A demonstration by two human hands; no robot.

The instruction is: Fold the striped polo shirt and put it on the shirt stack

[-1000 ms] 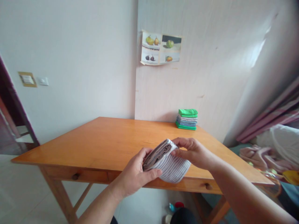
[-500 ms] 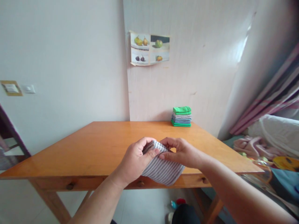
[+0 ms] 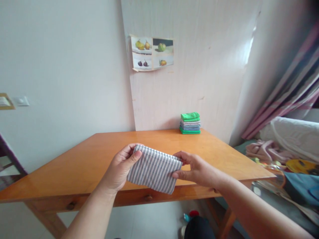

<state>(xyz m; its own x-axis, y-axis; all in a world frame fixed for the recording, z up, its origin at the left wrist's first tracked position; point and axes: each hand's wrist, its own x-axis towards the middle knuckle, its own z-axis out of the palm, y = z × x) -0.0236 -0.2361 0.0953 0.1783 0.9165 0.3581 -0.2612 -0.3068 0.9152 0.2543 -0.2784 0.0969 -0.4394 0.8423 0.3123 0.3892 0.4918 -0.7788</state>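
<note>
I hold a folded grey-and-white striped cloth [image 3: 154, 169] in the air over the near edge of an orange wooden table [image 3: 87, 159]. My left hand [image 3: 119, 167] pinches its left end, thumb on top. My right hand [image 3: 194, 167] pinches its right end between thumb and fingers. The cloth faces me flat and hangs slightly below the table's front edge. A stack of folded cloths [image 3: 190, 123], green on top and bottom with grey and blue between, stands at the table's far right corner against the wall.
A fruit picture [image 3: 152, 53] hangs on the pale wall panel. Pink and white bedding and clothes [image 3: 274, 149] are heaped to the right of the table, below a striped curtain [image 3: 294, 86]. A light switch [image 3: 21, 100] is on the left wall. Small items lie on the floor under the table.
The cloth went from bunched, with its folded edges showing, to a flat rectangle stretched between both hands. My hands moved apart, and the view swung right.
</note>
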